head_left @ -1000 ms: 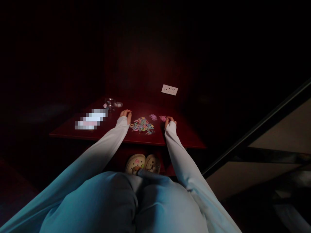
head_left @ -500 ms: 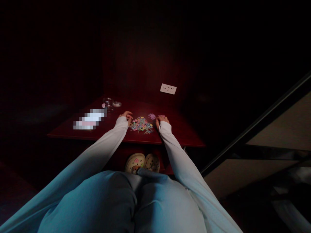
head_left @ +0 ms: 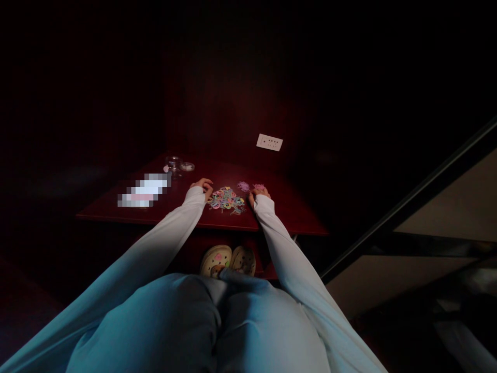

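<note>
A loose heap of small elastic hair bands (head_left: pixel 225 201) in mixed pastel colours lies on the dark red desk (head_left: pixel 186 216). At the heap's left edge rests my left hand (head_left: pixel 202 187), its fingers loosely bent and apart, with nothing seen in it. To the right, my right hand (head_left: pixel 258 192) is low over the desk, fingers slightly curled and partly hidden; nothing shows in its grasp. Just beyond its fingers is a small bunch of pink bands (head_left: pixel 259 186). A purple bunch of bands (head_left: pixel 243 186) sits between that and the mixed heap.
A clear jar (head_left: pixel 173 163) and a round clear lid (head_left: pixel 187 167) stand at the back left. Nearer, a bright blurred-out object (head_left: pixel 145 190) lies on the desk. A white socket plate (head_left: pixel 269 142) is on the back wall. Clogs (head_left: pixel 217 260) show below the desk edge.
My right hand has drawn back slightly from the pink bunch, which shows more fully now. My left hand has barely moved beside the heap.
</note>
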`<state>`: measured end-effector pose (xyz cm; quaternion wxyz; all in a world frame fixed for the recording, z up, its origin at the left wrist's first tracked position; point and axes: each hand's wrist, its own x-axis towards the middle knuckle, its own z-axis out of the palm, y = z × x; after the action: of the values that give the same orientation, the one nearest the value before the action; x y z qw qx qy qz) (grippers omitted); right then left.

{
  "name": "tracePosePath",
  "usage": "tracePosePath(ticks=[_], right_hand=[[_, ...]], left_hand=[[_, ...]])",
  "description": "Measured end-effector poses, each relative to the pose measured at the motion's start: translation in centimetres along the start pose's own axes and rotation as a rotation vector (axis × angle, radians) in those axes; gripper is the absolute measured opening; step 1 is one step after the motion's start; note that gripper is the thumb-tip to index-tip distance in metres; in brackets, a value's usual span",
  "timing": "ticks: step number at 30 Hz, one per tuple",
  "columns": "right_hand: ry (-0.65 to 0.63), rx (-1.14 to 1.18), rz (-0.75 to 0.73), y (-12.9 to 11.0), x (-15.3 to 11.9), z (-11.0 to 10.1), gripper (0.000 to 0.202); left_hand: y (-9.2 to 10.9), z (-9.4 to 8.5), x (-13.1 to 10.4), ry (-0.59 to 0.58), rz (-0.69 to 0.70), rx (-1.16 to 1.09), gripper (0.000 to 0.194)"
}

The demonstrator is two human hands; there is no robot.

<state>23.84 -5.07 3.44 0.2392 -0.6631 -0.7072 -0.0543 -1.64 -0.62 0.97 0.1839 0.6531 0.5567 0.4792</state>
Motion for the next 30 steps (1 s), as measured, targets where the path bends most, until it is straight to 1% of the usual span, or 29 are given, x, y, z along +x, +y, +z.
tracePosePath(ticks=[6, 9, 11, 13, 15, 18, 20, 23, 27, 30], right_hand=[[-0.003, -0.008, 0.01, -0.1, 0.0, -0.1, 0.029], [-0.004, -0.032, -0.016, 0.0, 0.1, 0.1, 0.03], [0.019, -0.038, -0.051, -0.3, 0.1, 0.1, 0.033], [0.058, -0.019, -0.118, -0.9, -0.1, 0.1, 0.036], [0.074, 0.021, -0.228, -2.0, -0.4, 0.0, 0.042], [0.009, 0.088, -0.408, -3.6, -0.8, 0.1, 0.045], [-0.039, 0.116, -0.47, -4.3, -1.0, 0.2, 0.044], [-0.058, 0.137, -0.454, -4.5, -1.0, 0.5, 0.038], [-0.021, 0.169, -0.35, -3.7, -0.7, 1.1, 0.032], [-0.024, 0.211, -0.257, -3.1, -0.5, 1.5, 0.03]], left_hand=[[-0.1, 0.3, -0.4, 0.038, 0.019, 0.001, 0.02], [-0.3, 0.3, -0.2, 0.035, 0.025, 0.04, 0.021], [-0.4, 0.5, -0.1, 0.022, 0.028, 0.089, 0.024], [-0.6, 0.9, 0.0, 0.028, 0.038, 0.138, 0.026], [-0.6, 1.3, -0.1, 0.053, 0.06, 0.172, 0.026], [-0.6, 1.7, -0.3, 0.071, 0.106, 0.191, 0.025], [-0.5, 1.7, -0.4, 0.049, 0.127, 0.195, 0.024], [-0.4, 1.6, -0.5, 0.0, 0.12, 0.204, 0.024], [-0.3, 1.5, -0.2, -0.018, 0.103, 0.217, 0.025], [-0.3, 1.6, 0.0, -0.008, 0.101, 0.202, 0.024]])
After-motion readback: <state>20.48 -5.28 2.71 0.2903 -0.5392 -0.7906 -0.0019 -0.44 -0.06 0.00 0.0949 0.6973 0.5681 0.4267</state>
